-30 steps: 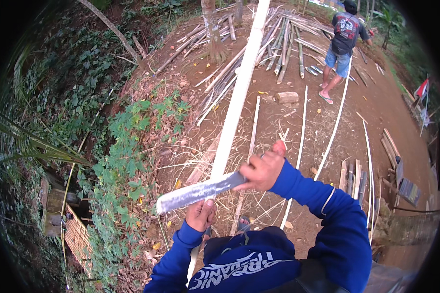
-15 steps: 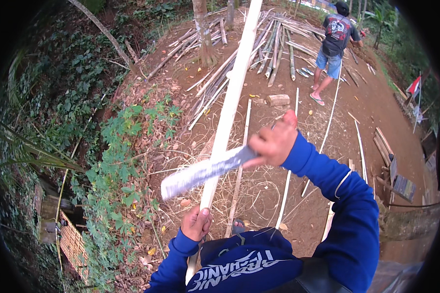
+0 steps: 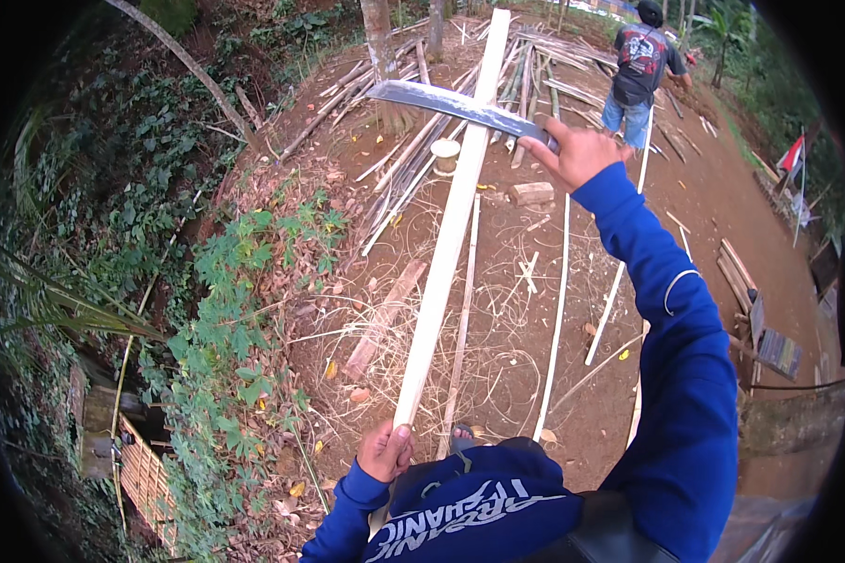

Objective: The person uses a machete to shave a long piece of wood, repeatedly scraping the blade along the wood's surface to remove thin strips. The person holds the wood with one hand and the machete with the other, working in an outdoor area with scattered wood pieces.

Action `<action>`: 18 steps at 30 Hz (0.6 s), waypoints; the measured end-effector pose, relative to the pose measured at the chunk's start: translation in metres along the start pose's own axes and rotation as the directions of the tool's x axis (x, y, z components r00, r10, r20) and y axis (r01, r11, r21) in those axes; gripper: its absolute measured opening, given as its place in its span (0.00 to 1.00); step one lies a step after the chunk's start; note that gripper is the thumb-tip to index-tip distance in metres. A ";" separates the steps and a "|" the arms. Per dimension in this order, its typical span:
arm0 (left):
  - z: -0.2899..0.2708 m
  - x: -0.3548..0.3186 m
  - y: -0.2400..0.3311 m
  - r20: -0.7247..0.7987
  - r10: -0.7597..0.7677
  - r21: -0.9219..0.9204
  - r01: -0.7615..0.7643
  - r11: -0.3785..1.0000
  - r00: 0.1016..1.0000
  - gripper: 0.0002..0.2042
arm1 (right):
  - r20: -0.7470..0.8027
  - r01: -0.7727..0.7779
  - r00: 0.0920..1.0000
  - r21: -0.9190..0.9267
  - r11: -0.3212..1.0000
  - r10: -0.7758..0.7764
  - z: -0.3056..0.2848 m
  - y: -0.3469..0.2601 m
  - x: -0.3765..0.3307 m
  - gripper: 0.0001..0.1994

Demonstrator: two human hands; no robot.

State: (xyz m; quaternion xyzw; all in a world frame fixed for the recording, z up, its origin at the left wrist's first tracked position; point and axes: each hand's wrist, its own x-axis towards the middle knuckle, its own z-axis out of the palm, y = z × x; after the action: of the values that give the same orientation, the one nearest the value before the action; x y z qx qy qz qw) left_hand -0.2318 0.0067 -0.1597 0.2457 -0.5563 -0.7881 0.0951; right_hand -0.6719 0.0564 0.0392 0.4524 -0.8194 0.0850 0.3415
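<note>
A long pale strip of split bamboo [image 3: 441,272] slants from my body up and away toward the far pile. My left hand [image 3: 385,451] is closed round its near end, low in the view. My right hand [image 3: 577,155] grips a machete [image 3: 455,105] by its handle, arm stretched forward. The broad grey blade points left and lies across the far part of the strip. Whether its edge touches the strip I cannot tell. Thin curled shavings [image 3: 507,375] litter the soil beneath.
Bamboo poles [image 3: 526,94] are heaped beyond, beside a tree trunk [image 3: 381,47]. A person [image 3: 643,75] stands at the far right, back turned. A short wood block [image 3: 532,193], a stump [image 3: 445,156] and a plank [image 3: 385,319] rest on the ground. Leafy plants [image 3: 244,310] border the left.
My right hand has moved the machete away from me, from near my left hand to the strip's far part. My left hand still holds the near end, slightly lower in view.
</note>
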 end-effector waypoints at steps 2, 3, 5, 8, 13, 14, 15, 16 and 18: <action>-0.008 0.004 -0.002 -0.009 0.021 -0.016 -0.021 1.000 1.000 0.15 | -0.036 0.113 0.994 0.288 0.951 -0.107 -0.003 -0.027 -0.019 0.28; -0.010 0.001 -0.001 0.016 0.030 -0.029 -0.029 0.999 0.999 0.15 | -0.131 0.265 0.963 0.282 0.922 -0.237 0.007 -0.036 -0.034 0.27; -0.021 -0.018 -0.005 -0.007 0.009 -0.037 -0.009 0.999 1.000 0.15 | 0.059 0.452 0.873 0.278 0.848 -0.485 -0.022 -0.080 -0.056 0.25; -0.023 -0.031 -0.009 0.022 0.035 -0.048 -0.034 0.998 0.999 0.15 | -0.021 0.394 0.915 0.260 0.882 -0.402 -0.017 -0.050 -0.039 0.26; -0.019 -0.022 -0.015 -0.035 -0.007 0.117 0.011 0.993 0.999 0.15 | -0.009 -0.006 1.000 0.121 0.993 0.007 0.001 0.023 0.004 0.29; -0.021 -0.018 -0.011 -0.034 -0.004 0.079 0.007 0.997 0.999 0.15 | -0.045 0.086 0.996 0.087 0.993 -0.082 -0.003 0.013 -0.017 0.31; -0.022 -0.024 -0.012 -0.043 -0.035 0.029 0.037 0.999 0.998 0.15 | 0.027 0.266 0.963 0.035 0.963 -0.267 -0.012 -0.013 -0.035 0.31; -0.022 -0.026 -0.013 -0.036 -0.062 -0.020 0.061 0.998 0.997 0.15 | 0.072 0.393 0.917 0.021 0.919 -0.393 -0.021 -0.028 -0.042 0.30; -0.031 -0.031 -0.026 -0.072 -0.015 0.062 0.020 0.998 0.997 0.15 | 0.100 0.582 0.805 0.059 0.811 -0.585 -0.032 -0.048 -0.052 0.30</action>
State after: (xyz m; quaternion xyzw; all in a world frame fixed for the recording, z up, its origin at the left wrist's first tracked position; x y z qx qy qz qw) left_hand -0.1869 0.0033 -0.1830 0.2814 -0.5749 -0.7617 0.1004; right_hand -0.5994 0.0785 0.0217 0.6905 -0.6579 -0.0395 0.2980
